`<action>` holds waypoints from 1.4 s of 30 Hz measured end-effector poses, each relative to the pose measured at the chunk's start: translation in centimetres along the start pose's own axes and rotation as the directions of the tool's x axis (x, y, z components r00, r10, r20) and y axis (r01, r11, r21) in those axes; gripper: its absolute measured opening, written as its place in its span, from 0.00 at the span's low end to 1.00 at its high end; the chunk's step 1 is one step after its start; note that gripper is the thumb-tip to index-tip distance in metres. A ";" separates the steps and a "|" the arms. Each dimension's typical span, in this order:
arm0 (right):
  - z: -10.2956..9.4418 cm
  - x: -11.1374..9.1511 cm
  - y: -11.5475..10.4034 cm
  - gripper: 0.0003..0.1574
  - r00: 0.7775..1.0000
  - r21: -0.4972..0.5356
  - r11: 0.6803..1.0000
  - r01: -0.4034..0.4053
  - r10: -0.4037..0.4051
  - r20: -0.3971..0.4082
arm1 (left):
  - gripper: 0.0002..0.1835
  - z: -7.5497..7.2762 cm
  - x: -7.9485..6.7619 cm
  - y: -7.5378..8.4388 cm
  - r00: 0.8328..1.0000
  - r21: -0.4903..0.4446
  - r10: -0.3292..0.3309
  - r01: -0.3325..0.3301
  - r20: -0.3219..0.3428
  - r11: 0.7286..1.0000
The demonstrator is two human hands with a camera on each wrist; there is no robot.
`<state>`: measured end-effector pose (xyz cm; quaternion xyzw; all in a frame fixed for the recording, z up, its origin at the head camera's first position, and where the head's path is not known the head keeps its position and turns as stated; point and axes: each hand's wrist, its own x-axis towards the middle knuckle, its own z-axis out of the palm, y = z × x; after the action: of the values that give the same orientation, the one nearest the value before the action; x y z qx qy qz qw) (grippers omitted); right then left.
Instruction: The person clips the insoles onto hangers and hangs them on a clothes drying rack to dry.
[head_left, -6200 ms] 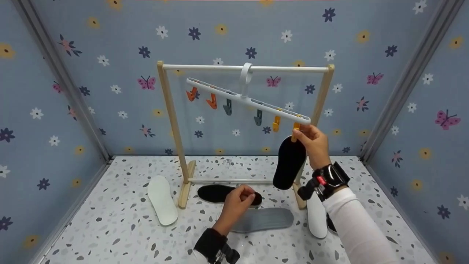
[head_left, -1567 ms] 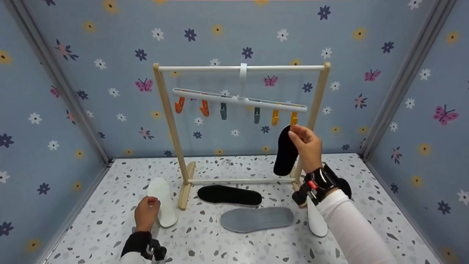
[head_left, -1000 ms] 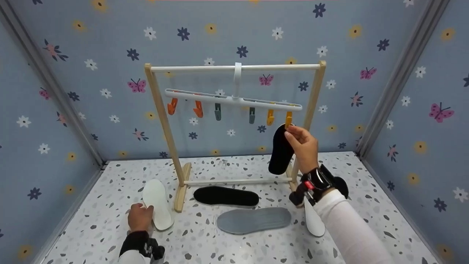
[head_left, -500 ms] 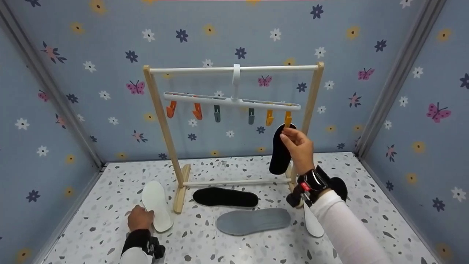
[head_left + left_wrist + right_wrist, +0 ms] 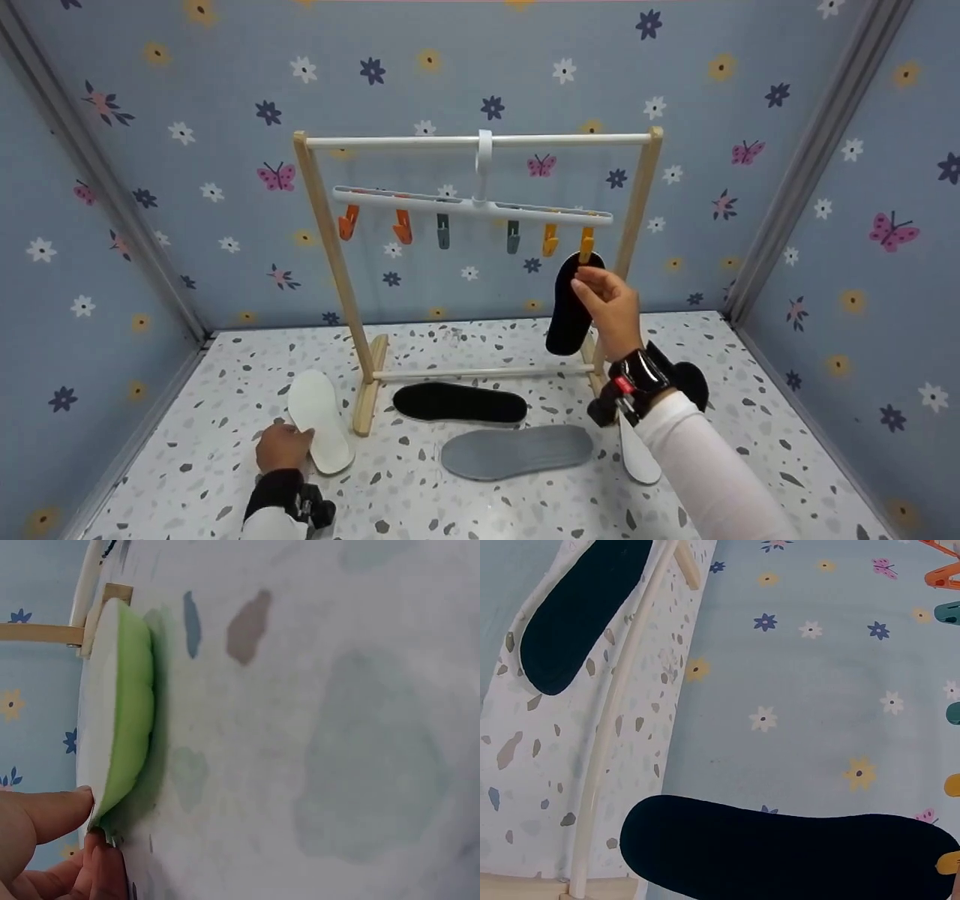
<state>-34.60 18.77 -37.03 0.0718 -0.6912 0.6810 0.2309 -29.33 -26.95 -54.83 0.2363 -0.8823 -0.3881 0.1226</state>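
My left hand (image 5: 283, 448) is at the left edge of a white insole (image 5: 319, 420) lying on the table. In the left wrist view, thumb and fingers pinch the near edge of this insole (image 5: 127, 705), whose underside is green. My right hand (image 5: 611, 311) pinches the upper part of a black insole (image 5: 568, 322) hanging upright. The yellow clip (image 5: 586, 244) at the right end of a white hanger (image 5: 420, 201) overlaps its top. In the right wrist view the black insole (image 5: 780, 851) spans the bottom, with the clip (image 5: 949, 862) at its end; the hand is mostly out of frame.
The hanger hooks over the white bar (image 5: 390, 142) of a wooden-sided rack (image 5: 330, 247), tilting slightly down rightward. Several other clips hang without insoles. Another black insole (image 5: 459, 403) and a grey one (image 5: 517, 451) lie in front. A white insole (image 5: 637, 454) is partly under the right forearm.
My left hand has moved left from above the grey insole to the white one and taken its edge. The hanger's right end has risen; my right hand has slid just below the clip.
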 end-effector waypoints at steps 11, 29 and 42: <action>0.2 -0.2 0.3 0.20 1.000 0.010 1.000 -0.007 0.007 0.022 | 0.20 -1.0 -0.6 -0.5 0.989 -0.168 -0.113 0.129 0.099 0.977; 0.6 -1.7 -1.7 0.20 0.999 -0.020 0.999 -0.041 0.042 0.034 | 0.23 -2.0 -1.6 0.4 0.971 -0.487 -0.157 0.228 0.182 0.843; 1.0 -2.1 -1.7 0.20 0.998 0.048 0.997 -0.053 0.052 0.022 | 0.26 -2.7 -3.9 4.1 0.976 -0.609 -0.048 0.172 0.213 0.774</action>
<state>-32.29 17.28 -36.33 0.0662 -0.6782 0.7028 0.2041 -26.23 -24.18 -50.11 0.1965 -0.6961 -0.6849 0.0882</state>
